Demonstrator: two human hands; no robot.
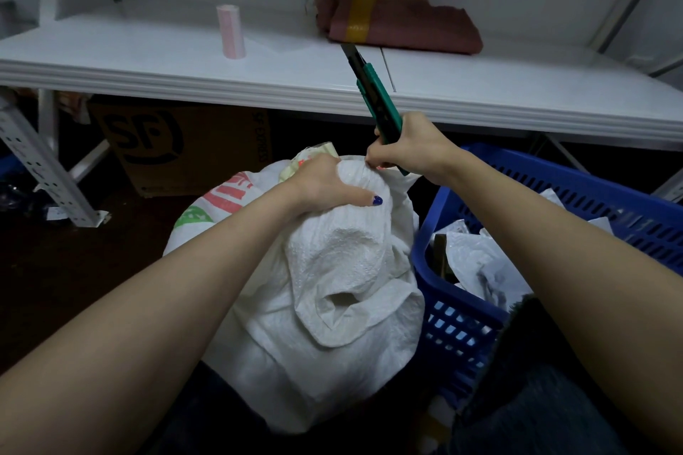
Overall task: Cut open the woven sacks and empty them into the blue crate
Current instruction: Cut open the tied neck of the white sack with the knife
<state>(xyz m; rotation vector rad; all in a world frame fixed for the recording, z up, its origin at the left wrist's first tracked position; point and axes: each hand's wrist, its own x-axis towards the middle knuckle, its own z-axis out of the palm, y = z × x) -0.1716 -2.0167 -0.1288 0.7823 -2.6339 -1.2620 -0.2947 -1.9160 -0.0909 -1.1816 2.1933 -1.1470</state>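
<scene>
Left hand (325,181) grips sack (332,288) top | right hand (410,148) grips knife (373,96), blade up, away | crate (576,174) right.

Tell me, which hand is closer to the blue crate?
Right. The right hand, holding the green knife, is just left of the blue crate; the left hand grips the white sack, farther left.
</scene>
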